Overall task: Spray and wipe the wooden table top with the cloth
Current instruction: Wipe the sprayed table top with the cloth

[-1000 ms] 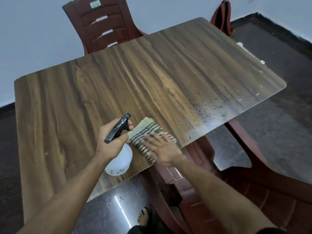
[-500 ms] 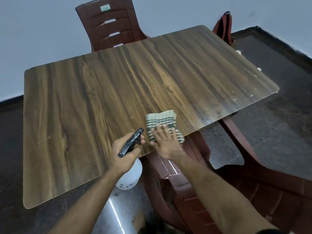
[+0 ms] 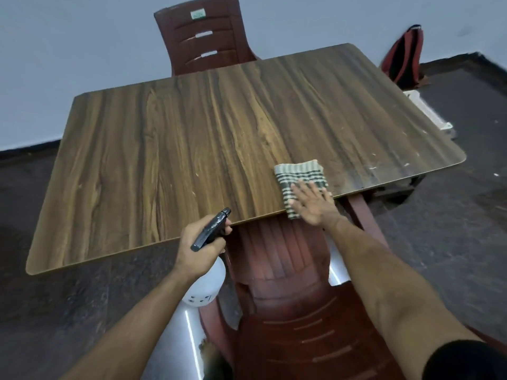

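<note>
The far chair [image 3: 203,37] carries a small green and white sticker on its top rail, but the print on it is too blurred for me to read. My spray bottle [image 3: 205,286] has some dark marks on its white belly that I cannot make out either.

My left hand [image 3: 199,248] is wrapped around the bottle's black spray head, fingers curled at the trigger, nozzle pointing up and away over the near edge of the table [image 3: 164,149]. The white body hangs below the table edge, in front of my forearm.

My right hand [image 3: 312,204] lies flat with fingers spread and straight, palm down on the cloth [image 3: 300,174], my arm reaching forward from the lower right. The striped cloth sits folded at the near edge of the table toward its right end, one corner just overhanging the edge. The near chair [image 3: 288,297] stands tucked under the table between my arms. A red bag [image 3: 404,56] leans against the wall at the far right.
</note>
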